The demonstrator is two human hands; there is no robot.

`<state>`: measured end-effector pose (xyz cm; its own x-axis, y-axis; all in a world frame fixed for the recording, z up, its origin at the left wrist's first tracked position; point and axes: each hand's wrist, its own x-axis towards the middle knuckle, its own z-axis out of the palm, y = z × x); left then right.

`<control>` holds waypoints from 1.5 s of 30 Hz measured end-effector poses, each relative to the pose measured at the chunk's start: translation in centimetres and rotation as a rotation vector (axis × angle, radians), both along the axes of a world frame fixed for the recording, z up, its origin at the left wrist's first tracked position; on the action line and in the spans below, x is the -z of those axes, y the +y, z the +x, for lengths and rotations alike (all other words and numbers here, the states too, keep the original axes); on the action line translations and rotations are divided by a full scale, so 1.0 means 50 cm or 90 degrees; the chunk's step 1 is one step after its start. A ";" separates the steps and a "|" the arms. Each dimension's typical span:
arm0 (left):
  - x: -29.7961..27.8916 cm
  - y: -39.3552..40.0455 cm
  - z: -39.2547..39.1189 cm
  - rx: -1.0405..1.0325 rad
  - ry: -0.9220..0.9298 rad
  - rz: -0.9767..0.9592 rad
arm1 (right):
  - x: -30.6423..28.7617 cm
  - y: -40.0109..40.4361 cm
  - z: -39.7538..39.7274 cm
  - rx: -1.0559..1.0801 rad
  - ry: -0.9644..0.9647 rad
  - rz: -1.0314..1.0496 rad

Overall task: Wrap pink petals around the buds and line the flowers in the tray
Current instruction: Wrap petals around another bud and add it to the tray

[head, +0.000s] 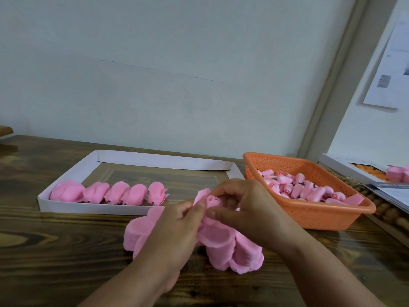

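A pink bud (213, 200) sits between both hands above the table, with a pink petal (202, 194) curved behind it. My left hand (177, 227) pinches the bud and petal from the left. My right hand (241, 207) pinches them from the right, fingers curled over the top. Beneath the hands lie stacks of loose pink petals (223, 247). The white tray (66, 173) stands behind, holding several wrapped pink flowers (115, 192) in a row along its front edge. An orange basket (314, 216) at the right holds several pink buds (303, 190).
The dark wooden table (55, 251) meets a pale wall behind. At the far right a white box (345, 168) holds orange pieces and some pink petals, with papers (391, 193) in front of it. A sheet of paper (389, 67) hangs on the right wall.
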<state>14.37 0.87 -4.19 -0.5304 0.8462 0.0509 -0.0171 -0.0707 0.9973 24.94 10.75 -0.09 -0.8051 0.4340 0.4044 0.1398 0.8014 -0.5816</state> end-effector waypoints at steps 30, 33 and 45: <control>-0.004 -0.005 -0.023 0.134 -0.118 -0.013 | 0.005 0.018 0.010 -0.071 -0.041 -0.172; -0.013 -0.009 -0.029 0.211 -0.178 0.018 | 0.013 0.028 0.012 -0.008 0.018 -0.215; -0.009 -0.005 -0.031 0.050 -0.195 -0.035 | 0.013 0.025 0.016 -0.050 -0.004 -0.177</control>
